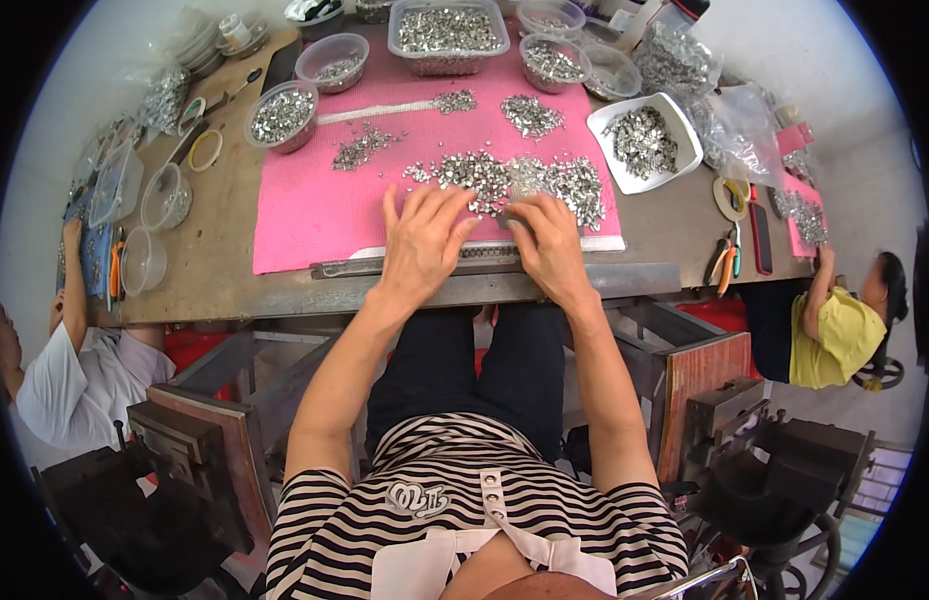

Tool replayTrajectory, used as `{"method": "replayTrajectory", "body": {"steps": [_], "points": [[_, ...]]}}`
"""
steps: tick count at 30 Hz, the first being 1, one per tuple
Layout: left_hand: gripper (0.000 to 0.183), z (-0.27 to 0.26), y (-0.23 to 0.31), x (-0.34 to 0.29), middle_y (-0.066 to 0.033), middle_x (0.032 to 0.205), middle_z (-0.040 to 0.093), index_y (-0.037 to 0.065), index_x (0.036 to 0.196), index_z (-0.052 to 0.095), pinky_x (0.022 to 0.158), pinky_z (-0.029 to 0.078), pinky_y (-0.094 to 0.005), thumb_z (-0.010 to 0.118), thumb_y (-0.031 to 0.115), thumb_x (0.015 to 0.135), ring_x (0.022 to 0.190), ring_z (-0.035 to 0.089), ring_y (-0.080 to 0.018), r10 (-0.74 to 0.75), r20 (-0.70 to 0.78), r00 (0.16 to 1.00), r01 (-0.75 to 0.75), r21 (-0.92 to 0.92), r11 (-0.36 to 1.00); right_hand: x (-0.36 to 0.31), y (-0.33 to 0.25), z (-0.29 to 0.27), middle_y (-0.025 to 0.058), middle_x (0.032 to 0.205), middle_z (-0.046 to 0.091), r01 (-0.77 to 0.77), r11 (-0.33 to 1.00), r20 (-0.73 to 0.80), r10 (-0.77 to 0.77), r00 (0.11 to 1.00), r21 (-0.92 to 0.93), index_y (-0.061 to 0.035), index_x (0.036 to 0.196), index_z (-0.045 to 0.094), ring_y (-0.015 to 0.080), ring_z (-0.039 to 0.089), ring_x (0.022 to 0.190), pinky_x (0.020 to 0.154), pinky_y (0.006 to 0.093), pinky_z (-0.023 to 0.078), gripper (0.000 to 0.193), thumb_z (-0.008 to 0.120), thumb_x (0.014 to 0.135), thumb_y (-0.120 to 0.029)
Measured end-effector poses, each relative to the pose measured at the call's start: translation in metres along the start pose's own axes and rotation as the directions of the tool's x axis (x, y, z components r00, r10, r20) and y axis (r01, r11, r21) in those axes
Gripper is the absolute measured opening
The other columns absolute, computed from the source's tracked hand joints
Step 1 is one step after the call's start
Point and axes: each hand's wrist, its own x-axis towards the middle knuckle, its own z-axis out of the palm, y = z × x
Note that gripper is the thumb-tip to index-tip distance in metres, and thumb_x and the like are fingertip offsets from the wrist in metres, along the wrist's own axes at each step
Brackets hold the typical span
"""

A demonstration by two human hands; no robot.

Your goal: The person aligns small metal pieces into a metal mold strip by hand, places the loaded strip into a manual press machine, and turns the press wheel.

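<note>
My left hand point(423, 240) rests over the near edge of a pile of small shiny metal pieces point(475, 172), its fingers spread and its thumb apart from them. Opposite it, my right hand point(553, 248) has thumb and forefinger drawn close together; anything between their tips is too small to make out. Under and between both hands runs a narrow metal rail point(490, 253) with a row of small dark parts along it. More of the pieces form a second heap point(577, 188) just beyond my right fingers. All this lies on a pink mat point(295, 225).
Plastic tubs of metal pieces point(283, 115) line the far side, around a larger container point(449, 62). A white tray point(693, 165), orange-handled pliers point(725, 262) and a red-edged phone point(760, 238) lie right. Tape rolls point(206, 150) lie left. Co-workers sit at both ends.
</note>
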Motion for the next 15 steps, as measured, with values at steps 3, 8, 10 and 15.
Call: {"method": "replayTrajectory", "body": {"steps": [3,8,10,15], "points": [[0.047,0.002,-0.010,0.007,-0.0071,0.153,0.050,0.006,0.142,0.057,0.114,0.015,-0.0747,0.055,0.035,0.104,0.144,0.036,-0.0442,-0.003,0.107,0.994,-0.006,0.081,0.997,0.010,-0.008,0.012,0.0080,0.118,0.067,0.033,0.994,0.075,-0.025,0.997,-0.100,-0.0040,0.114,0.070,0.0287,0.058,0.112,0.096,0.0435,0.043,0.026,0.069,0.089,-0.007],[0.043,-0.018,-0.008,-0.012,-0.0045,0.155,0.049,0.009,0.143,0.058,0.111,0.008,-0.0816,0.051,0.031,0.106,0.149,0.028,-0.0477,0.021,0.375,0.927,-0.043,0.051,0.998,0.001,-0.011,0.006,0.0069,0.119,0.069,0.165,0.981,0.214,-0.141,0.966,-0.098,-0.0034,0.113,0.071,0.0278,0.058,0.117,0.098,0.0422,0.041,0.023,0.067,0.091,-0.007],[0.037,-0.026,-0.010,-0.022,-0.0041,0.145,0.060,0.011,0.135,0.066,0.110,0.007,-0.0823,0.054,0.029,0.105,0.147,0.032,-0.0475,0.038,0.365,0.930,-0.020,-0.052,0.998,0.002,-0.009,-0.004,0.0067,0.108,0.071,0.144,0.989,0.264,-0.147,0.953,0.029,-0.0042,0.106,0.073,0.0275,0.061,0.109,0.097,0.0412,0.042,0.016,0.067,0.091,-0.005],[0.022,-0.028,-0.020,-0.017,-0.0021,0.113,0.071,0.012,0.114,0.075,0.112,0.020,-0.0692,0.065,0.024,0.097,0.125,0.054,-0.0328,-0.054,0.197,0.979,0.076,-0.106,0.991,0.008,0.001,-0.006,0.0089,0.096,0.068,0.010,0.999,0.185,-0.018,0.983,0.044,-0.0049,0.099,0.073,0.0289,0.061,0.096,0.088,0.0408,0.044,0.011,0.069,0.089,-0.005]]}}
